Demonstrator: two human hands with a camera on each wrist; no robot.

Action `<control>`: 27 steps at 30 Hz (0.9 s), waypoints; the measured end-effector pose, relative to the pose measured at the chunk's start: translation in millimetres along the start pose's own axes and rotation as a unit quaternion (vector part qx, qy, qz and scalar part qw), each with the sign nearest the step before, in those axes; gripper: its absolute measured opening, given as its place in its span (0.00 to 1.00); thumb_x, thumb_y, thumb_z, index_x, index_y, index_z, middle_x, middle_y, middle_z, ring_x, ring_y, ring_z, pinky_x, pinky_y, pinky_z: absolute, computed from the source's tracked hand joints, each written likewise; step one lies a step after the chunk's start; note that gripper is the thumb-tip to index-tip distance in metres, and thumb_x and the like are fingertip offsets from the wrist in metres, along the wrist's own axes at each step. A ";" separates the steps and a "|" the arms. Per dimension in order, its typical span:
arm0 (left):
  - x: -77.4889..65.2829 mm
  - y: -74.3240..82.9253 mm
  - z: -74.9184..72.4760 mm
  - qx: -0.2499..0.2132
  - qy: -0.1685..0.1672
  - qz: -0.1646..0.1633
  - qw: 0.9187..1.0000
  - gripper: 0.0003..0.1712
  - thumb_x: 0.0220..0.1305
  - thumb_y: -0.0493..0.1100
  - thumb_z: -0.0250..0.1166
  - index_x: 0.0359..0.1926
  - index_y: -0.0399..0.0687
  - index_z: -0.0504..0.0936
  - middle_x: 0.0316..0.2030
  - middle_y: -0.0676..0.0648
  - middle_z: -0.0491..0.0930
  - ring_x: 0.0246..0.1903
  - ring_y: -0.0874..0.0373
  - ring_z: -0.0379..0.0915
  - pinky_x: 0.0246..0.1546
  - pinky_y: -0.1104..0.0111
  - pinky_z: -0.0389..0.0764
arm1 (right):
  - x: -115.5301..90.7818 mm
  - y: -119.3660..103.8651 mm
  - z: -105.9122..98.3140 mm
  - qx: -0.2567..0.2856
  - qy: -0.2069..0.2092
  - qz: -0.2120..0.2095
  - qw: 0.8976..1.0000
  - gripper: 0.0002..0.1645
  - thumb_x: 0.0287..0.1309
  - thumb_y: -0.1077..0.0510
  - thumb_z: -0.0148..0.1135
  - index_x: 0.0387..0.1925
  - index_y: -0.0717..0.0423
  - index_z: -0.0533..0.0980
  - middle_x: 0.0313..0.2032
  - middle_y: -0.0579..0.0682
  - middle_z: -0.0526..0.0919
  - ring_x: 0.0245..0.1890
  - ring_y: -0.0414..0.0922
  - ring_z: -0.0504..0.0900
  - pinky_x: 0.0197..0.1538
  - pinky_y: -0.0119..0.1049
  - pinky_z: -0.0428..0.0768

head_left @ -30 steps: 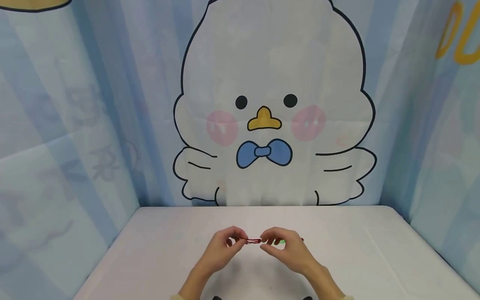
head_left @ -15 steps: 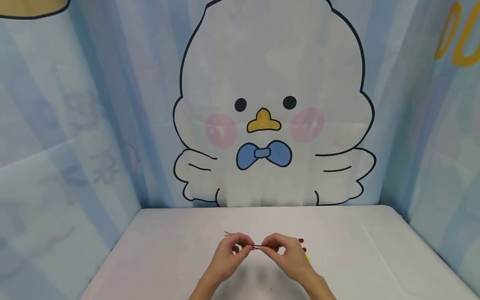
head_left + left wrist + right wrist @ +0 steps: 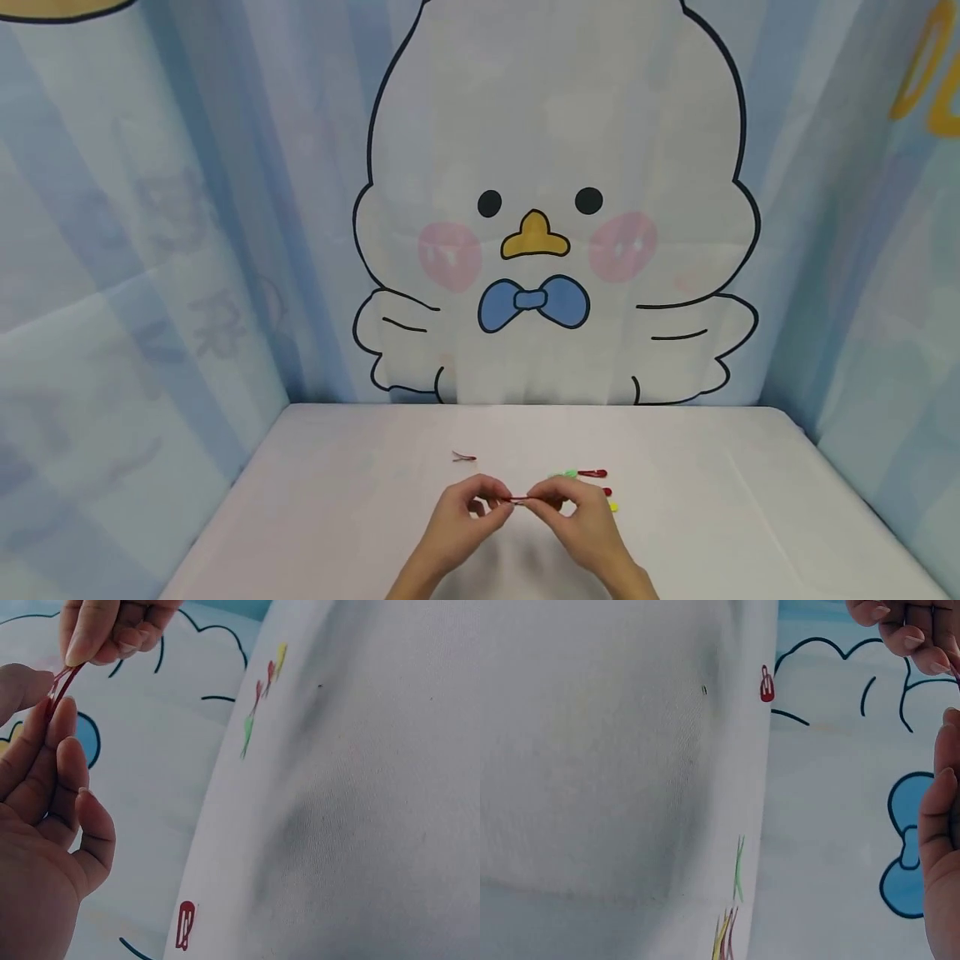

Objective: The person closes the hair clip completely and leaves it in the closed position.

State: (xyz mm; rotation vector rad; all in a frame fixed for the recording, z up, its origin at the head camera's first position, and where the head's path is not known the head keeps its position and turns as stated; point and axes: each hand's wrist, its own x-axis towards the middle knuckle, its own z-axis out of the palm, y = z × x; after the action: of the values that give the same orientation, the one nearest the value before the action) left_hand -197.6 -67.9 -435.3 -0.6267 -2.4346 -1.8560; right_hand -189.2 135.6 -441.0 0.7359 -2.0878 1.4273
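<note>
Between the two hands, raised over the table, is a red snap hair clip (image 3: 519, 500). My left hand (image 3: 467, 515) pinches one end of this clip (image 3: 63, 690) with thumb and fingers. The right hand (image 3: 576, 518) pinches the opposite end, and its fingertips cover that part. A second red hair clip (image 3: 465, 457) lies on the table beyond the left hand. Past the right hand lie a green hair clip (image 3: 248, 733), two more red ones and a yellow hair clip (image 3: 281, 660); the head view shows these partly hidden behind that hand.
The white tabletop (image 3: 360, 475) ends at a back edge against a hanging cloth (image 3: 532, 358) printed with a chick in a blue bow tie. Similar pale blue cloths hang on both sides. A tiny dark speck (image 3: 319, 685) shows on the table.
The right hand has come in from beside the clip and now pinches its free end. Both hands sit slightly lower in the head view, uncovering the lone red clip on the table.
</note>
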 end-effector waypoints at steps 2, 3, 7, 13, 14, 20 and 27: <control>-1.8 0.5 1.6 0.006 0.014 0.006 1.000 0.04 0.63 0.39 0.71 0.37 0.44 0.85 0.31 0.56 0.81 0.33 0.63 0.74 0.33 0.70 0.73 | -0.8 -0.8 1.1 0.001 0.006 -0.004 1.000 0.13 0.50 0.68 0.76 0.32 0.47 0.85 0.27 0.39 0.85 0.25 0.36 0.79 0.30 0.31 0.78; -2.7 1.0 2.2 0.007 0.022 0.010 1.000 0.04 0.62 0.38 0.71 0.37 0.44 0.84 0.30 0.56 0.81 0.32 0.63 0.74 0.33 0.70 0.73 | -0.8 -1.2 1.7 0.001 0.008 -0.005 1.000 0.13 0.50 0.68 0.76 0.32 0.47 0.85 0.28 0.39 0.85 0.25 0.37 0.79 0.31 0.31 0.78; -5.5 4.7 3.9 0.014 0.047 0.023 0.999 0.03 0.60 0.34 0.71 0.34 0.44 0.84 0.28 0.57 0.80 0.30 0.64 0.73 0.32 0.71 0.73 | -1.3 -4.2 3.8 -0.001 0.020 -0.017 1.000 0.13 0.48 0.69 0.77 0.32 0.49 0.85 0.28 0.40 0.85 0.25 0.37 0.79 0.31 0.29 0.77; -6.6 11.4 6.2 0.024 0.062 0.030 0.997 0.03 0.60 0.34 0.71 0.33 0.45 0.85 0.27 0.57 0.80 0.29 0.64 0.73 0.33 0.67 0.75 | -1.4 -11.0 2.0 -0.011 0.032 -0.014 0.999 0.13 0.47 0.70 0.77 0.32 0.52 0.85 0.27 0.40 0.84 0.25 0.37 0.79 0.31 0.29 0.77; -6.5 12.1 6.3 0.025 0.065 0.029 0.997 0.03 0.60 0.34 0.72 0.33 0.45 0.85 0.26 0.57 0.80 0.29 0.63 0.73 0.33 0.67 0.75 | -0.6 -11.8 1.7 -0.013 0.032 -0.016 0.999 0.13 0.47 0.70 0.77 0.32 0.52 0.85 0.27 0.40 0.84 0.25 0.37 0.78 0.31 0.30 0.77; -9.2 16.3 10.0 0.034 0.096 0.016 0.995 0.04 0.59 0.34 0.72 0.32 0.47 0.86 0.25 0.58 0.79 0.28 0.64 0.72 0.33 0.67 0.75 | 2.3 -15.6 2.2 -0.029 0.029 -0.015 0.999 0.14 0.46 0.70 0.78 0.31 0.51 0.85 0.26 0.41 0.83 0.24 0.37 0.78 0.28 0.35 0.79; -10.4 16.9 20.9 0.065 0.136 0.052 0.987 0.04 0.56 0.33 0.72 0.29 0.46 0.87 0.24 0.58 0.81 0.26 0.65 0.73 0.31 0.68 0.75 | -2.5 -14.4 3.7 -0.048 0.050 0.005 0.998 0.16 0.44 0.73 0.77 0.29 0.50 0.84 0.25 0.39 0.83 0.23 0.35 0.77 0.27 0.32 0.77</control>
State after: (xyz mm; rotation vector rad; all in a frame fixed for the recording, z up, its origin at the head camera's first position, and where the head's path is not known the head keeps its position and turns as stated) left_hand -177.8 -48.1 -428.5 -0.4496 -2.2772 -1.6095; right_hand -178.0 128.2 -434.2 0.6035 -2.0699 1.3309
